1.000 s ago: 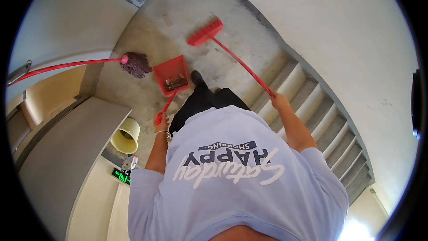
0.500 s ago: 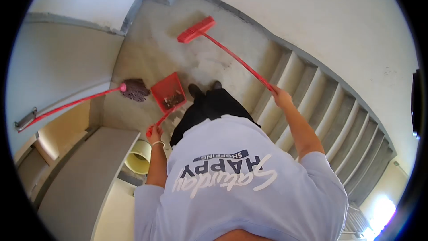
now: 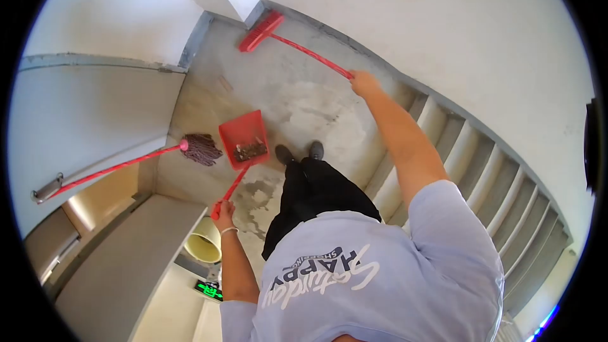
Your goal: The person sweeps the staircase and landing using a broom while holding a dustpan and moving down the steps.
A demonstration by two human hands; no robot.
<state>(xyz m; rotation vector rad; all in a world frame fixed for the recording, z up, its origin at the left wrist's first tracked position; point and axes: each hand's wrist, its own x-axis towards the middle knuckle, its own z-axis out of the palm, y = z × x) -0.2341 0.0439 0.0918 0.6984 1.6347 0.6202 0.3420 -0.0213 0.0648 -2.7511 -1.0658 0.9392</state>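
Observation:
My right hand (image 3: 363, 82) is closed around the handle of a red broom (image 3: 261, 31), arm stretched forward. The broom head is near the far wall corner of the landing. With my left hand (image 3: 223, 215) I grip the handle of a red dustpan (image 3: 243, 128), whose tray lies on the floor ahead and to the left of my feet. Dirt and small debris (image 3: 250, 151) sit in the tray near its handle side.
A mop (image 3: 201, 149) with a red handle leans at the left against a grey door or panel (image 3: 101, 111). A pale yellow bucket (image 3: 204, 240) stands below it. Stairs (image 3: 468, 158) lie to the right. A green exit sign (image 3: 209, 289) shows at lower left.
My right arm has reached farther forward, and the broom head has moved toward the far wall corner. My left hand still holds the dustpan; the view has shifted slightly.

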